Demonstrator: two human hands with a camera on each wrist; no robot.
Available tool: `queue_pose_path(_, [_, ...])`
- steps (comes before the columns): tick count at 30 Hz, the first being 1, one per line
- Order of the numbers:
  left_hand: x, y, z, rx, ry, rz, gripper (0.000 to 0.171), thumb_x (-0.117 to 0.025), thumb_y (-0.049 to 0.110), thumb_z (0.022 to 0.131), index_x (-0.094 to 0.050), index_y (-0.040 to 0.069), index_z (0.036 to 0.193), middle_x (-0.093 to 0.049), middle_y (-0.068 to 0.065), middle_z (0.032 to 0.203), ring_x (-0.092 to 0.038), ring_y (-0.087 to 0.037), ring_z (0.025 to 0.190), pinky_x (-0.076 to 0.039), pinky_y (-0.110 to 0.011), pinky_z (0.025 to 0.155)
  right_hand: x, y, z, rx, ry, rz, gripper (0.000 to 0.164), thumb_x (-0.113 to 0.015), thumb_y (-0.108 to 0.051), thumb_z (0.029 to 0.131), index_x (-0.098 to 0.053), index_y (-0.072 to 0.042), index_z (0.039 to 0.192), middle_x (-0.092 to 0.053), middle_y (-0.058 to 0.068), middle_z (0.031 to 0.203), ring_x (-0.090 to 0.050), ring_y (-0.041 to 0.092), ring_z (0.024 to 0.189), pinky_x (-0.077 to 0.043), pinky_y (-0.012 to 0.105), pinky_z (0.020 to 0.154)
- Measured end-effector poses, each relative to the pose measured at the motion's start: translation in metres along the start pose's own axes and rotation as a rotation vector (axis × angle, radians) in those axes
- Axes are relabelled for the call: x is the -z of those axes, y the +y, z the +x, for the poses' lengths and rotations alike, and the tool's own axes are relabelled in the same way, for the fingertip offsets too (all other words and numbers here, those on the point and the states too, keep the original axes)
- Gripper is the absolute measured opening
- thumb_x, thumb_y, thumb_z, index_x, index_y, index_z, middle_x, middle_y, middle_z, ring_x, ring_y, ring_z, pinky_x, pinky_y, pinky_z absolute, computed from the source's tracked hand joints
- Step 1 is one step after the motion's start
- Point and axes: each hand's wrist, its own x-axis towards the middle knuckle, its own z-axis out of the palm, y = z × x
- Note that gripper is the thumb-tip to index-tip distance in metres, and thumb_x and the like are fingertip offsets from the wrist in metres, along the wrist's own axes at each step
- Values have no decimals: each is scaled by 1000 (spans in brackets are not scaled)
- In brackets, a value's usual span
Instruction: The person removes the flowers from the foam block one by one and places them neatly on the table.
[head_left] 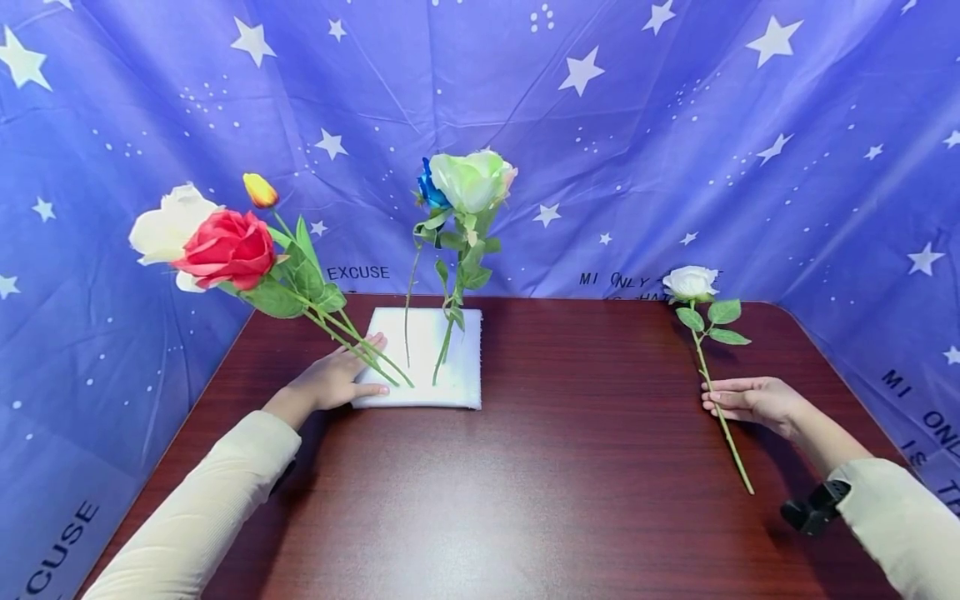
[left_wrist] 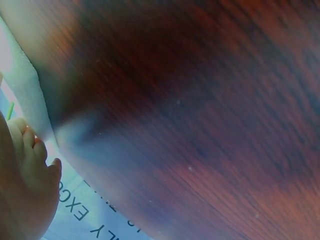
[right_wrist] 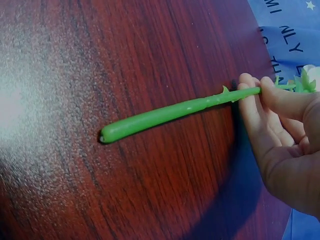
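My right hand (head_left: pixel 757 402) pinches the stem of a white artificial rose (head_left: pixel 692 283) between thumb and fingers, at the table's right side. Its bloom points to the back, and in the right wrist view the bare lower stem (right_wrist: pixel 155 117) juts out past the fingertips. At left, my left hand (head_left: pixel 333 379) rests on the left edge of a white foam block (head_left: pixel 461 358), thumb and fingers spread on it. Stuck in the block and leaning left are a red rose (head_left: pixel 228 247), a white flower (head_left: pixel 171 225) and a yellow-orange tulip (head_left: pixel 260 191).
A pale green rose (head_left: pixel 472 181), a blue rose (head_left: pixel 431 185) and a partly hidden pinkish bloom stand toward the block's right half. The dark red wooden table (head_left: pixel 555 467) meets a blue star-printed curtain (head_left: pixel 510 75) at the back and sides.
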Motion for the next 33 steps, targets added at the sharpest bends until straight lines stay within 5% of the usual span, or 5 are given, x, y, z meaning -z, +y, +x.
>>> queue_pose_path(14, [2, 3, -1, -11, 32, -6, 87, -59, 50, 89, -26, -1, 150, -24, -20, 158, -23, -36, 147, -21, -55, 120, -3, -3, -2, -98, 121, -50, 30, -56, 3, 93, -73, -21, 91, -75, -5, 91, -72, 9, 86, -59, 21, 79])
queue_pose_path(22, [4, 3, -1, 10, 1, -6, 85, -58, 48, 91, -23, 0, 151, -20, -20, 159, -20, -36, 148, -19, -55, 121, -10, -6, -1, -115, 252, -196, 31, -58, -1, 92, -73, -27, 85, -74, -12, 85, -71, 3, 80, -59, 19, 74])
queue_pose_path(30, [2, 4, -1, 22, 2, -11, 86, -59, 48, 90, -22, 1, 152, -20, -18, 160, -20, -35, 149, -20, -53, 121, -11, -3, -2, -19, 378, -375, 23, -63, -11, 92, -74, -29, 81, -72, -18, 76, -69, -2, 72, -59, 18, 68])
queue_pose_path(33, [2, 4, -3, 27, 1, -17, 86, -59, 49, 90, -22, 2, 152, -20, -18, 160, -20, -36, 148, -21, -54, 120, -18, -3, -2, 25, 503, -505, 13, -66, -20, 91, -77, -14, 89, -72, -21, 69, -70, -2, 67, -59, 19, 66])
